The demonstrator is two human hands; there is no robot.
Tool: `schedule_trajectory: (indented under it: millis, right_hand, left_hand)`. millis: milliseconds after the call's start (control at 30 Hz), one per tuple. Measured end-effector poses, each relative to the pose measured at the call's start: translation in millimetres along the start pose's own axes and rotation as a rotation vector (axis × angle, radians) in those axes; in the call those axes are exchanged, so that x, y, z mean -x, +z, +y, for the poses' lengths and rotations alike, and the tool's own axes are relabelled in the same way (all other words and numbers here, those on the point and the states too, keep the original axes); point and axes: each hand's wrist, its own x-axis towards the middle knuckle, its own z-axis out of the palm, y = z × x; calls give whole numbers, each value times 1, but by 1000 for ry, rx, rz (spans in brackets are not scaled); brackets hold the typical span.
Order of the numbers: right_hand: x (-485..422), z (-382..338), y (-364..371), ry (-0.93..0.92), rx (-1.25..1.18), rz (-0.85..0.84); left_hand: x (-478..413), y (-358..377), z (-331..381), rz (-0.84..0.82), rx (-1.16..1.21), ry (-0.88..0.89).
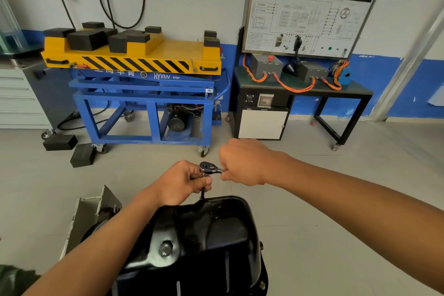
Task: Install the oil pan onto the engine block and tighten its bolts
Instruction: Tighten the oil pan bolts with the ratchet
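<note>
A glossy black oil pan [216, 230] sits upside down at the bottom centre, its drain plug [165, 249] facing me. A bolt [262, 285] shows on its right flange. A chrome ratchet wrench [209, 168] stands over the pan's far edge, its extension bar [202, 193] running down behind the rim. My left hand [183, 181] grips the top of the extension just under the ratchet head. My right hand [242, 162] is closed around the ratchet's handle, which it hides.
A grey metal engine stand bracket [91, 214] sits left of the pan. Across the tiled floor stand a blue and yellow lift cart [144, 79], black rubber blocks [83, 155], and a black training bench [300, 89] with orange cables and a wiring board.
</note>
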Motion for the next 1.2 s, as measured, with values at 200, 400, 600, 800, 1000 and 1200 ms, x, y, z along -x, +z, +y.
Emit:
schedule_trajectory:
  millis: [200,400,600,800,1000,1200]
  right_hand:
    - [-5,1,9,23,98,50]
    - [-10,8,14,58,112,60]
    - [-15,10,18,33,116,46]
    - [-20,10,19,-43,65,27]
    - [-20,22,18,-106,-16,50]
    - [-11,23,11,-65,-2,41]
  left_hand:
    - [-1,-2,-2,-11,-32,1]
    - [-2,-3,-5,-23,-60,-2]
    - [-3,-3,-5,-37,-42,-13]
    - [-3,-4,-4,-46,-27,-9]
    - [-1,-2,-1,-29,-8,-21]
    - [0,1,1,47,-31,-11]
